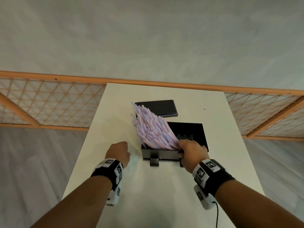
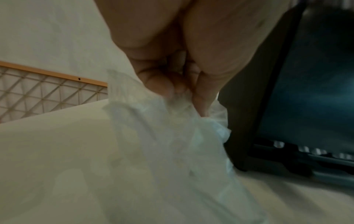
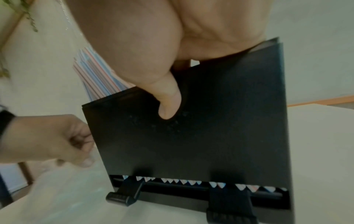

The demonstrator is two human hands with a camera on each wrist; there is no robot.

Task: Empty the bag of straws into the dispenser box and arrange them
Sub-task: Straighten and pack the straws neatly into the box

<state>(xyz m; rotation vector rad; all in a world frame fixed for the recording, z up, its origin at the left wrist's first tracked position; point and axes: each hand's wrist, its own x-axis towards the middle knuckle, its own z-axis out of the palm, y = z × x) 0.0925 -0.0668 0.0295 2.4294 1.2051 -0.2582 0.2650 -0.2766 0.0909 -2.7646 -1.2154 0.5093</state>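
From the head view the straws (image 1: 153, 129) lean toward 11 o'clock out of the dispenser box (image 1: 189, 130), right hand (image 1: 191, 151) gripping its front wall; the left-wrist view shows left hand (image 2: 172, 63) pinching the emptied bag (image 2: 162, 144); the right-wrist view shows tips at the slot, so levelling the bundle likely comes next.

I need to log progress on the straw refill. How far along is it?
Done: the straws are out of the bag and stand in the dispenser box, leaning left in a fan; its lid lies behind. In hand: the left hand holds the empty bag aside, while the right hand grips the box's front wall. Left: laying the straws flat and tidy.
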